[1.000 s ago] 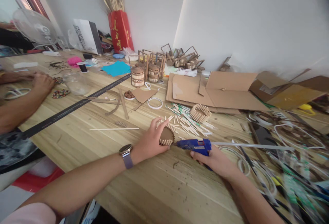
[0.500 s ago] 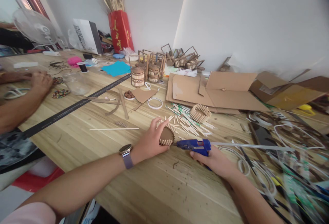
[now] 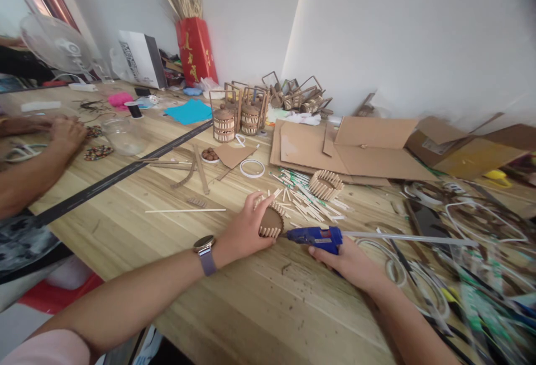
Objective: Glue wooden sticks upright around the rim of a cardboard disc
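Wooden table (image 3: 251,309), near to far: right hand (image 3: 349,264) clenched around blue glue gun (image 3: 316,236), nozzle touching cardboard disc (image 3: 271,222) gripped by left hand (image 3: 245,231); loose sticks (image 3: 307,206) just beyond; cardboard sheets (image 3: 352,150) farther back.

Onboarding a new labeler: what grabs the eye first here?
The blue glue gun in the right hand, nozzle at a small cardboard basket that the left hand steadies, front centre of the wooden table. Then the red vase of dried stalks at the back wall.
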The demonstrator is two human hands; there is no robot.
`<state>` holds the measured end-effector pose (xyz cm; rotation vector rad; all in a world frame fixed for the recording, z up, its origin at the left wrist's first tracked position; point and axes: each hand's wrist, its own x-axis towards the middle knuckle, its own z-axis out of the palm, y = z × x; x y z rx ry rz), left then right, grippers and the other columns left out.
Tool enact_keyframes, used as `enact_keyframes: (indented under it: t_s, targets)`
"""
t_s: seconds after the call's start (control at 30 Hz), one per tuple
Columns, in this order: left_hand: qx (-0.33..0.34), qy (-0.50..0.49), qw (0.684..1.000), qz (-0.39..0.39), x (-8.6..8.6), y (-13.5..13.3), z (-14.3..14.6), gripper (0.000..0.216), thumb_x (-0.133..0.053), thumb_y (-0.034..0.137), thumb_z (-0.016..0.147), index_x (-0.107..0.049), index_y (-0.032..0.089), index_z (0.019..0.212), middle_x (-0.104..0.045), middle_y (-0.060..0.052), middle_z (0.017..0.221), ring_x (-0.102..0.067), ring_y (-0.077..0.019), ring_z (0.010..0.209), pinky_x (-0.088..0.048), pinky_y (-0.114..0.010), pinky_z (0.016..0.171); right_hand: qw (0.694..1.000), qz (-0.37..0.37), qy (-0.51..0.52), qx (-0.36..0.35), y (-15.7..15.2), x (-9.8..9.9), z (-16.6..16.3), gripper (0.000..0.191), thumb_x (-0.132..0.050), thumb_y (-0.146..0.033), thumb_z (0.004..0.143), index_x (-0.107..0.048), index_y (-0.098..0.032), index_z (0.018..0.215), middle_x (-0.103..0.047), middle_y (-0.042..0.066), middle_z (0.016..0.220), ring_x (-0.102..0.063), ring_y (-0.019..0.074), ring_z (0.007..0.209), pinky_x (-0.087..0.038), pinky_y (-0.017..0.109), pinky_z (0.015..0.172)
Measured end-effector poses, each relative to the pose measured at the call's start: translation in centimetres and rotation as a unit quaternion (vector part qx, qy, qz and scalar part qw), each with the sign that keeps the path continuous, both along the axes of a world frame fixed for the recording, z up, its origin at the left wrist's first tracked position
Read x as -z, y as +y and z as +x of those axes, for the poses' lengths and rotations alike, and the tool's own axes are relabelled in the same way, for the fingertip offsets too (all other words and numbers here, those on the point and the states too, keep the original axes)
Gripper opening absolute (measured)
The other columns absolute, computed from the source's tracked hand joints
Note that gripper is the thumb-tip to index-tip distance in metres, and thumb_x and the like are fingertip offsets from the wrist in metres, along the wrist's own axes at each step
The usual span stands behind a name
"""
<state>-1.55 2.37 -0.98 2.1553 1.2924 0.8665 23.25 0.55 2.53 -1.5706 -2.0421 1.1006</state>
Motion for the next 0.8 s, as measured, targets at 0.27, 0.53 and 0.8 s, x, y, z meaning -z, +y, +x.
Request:
enact_keyframes:
  t_s: [0.27,0.53,0.8]
  targets:
    - [-0.003,0.000,1.000,-0.001,-0.1,0.0,0.0,0.094,-0.077,0.017,0.067,-0.029,0.027,0.147,-0.027,-0.014,0.147,-0.035,-0.0335,0.138,-0.036,-0.052,0.113,1.000,-0.014,0.014,0.022,-0.1,0.3,0.1,0.031,-0.061,-0.053,0.076,-0.058,-0.024,0.067,-0.056,-0.001,0.057,-0.056,0.0191,0.061,-0.044,0.029,0.055]
    - [-0.002,-0.009,1.000,-0.007,0.1,-0.1,0.2,0.094,-0.079,0.018,0.065,-0.032,0.027,0.145,-0.027,-0.014,0.147,-0.036,-0.0348,0.137,-0.038,-0.053,0.111,0.988,-0.066,0.097,0.099,-0.1,0.6,0.5,0.048,-0.065,-0.065,0.071,-0.059,-0.018,0.066,-0.053,-0.003,0.051,-0.048,0.0119,0.047,-0.040,0.026,0.050]
    - [0.003,-0.014,1.000,-0.011,0.1,-0.2,0.1,0.094,-0.079,0.018,0.065,-0.032,0.028,0.146,-0.027,-0.014,0.148,-0.035,-0.0353,0.137,-0.039,-0.054,0.110,0.918,-0.360,0.131,-0.104,-1.1,-0.5,1.7,0.065,-0.063,-0.077,0.068,-0.065,-0.014,0.081,-0.069,0.006,0.067,-0.061,0.0114,0.047,-0.044,0.021,0.045]
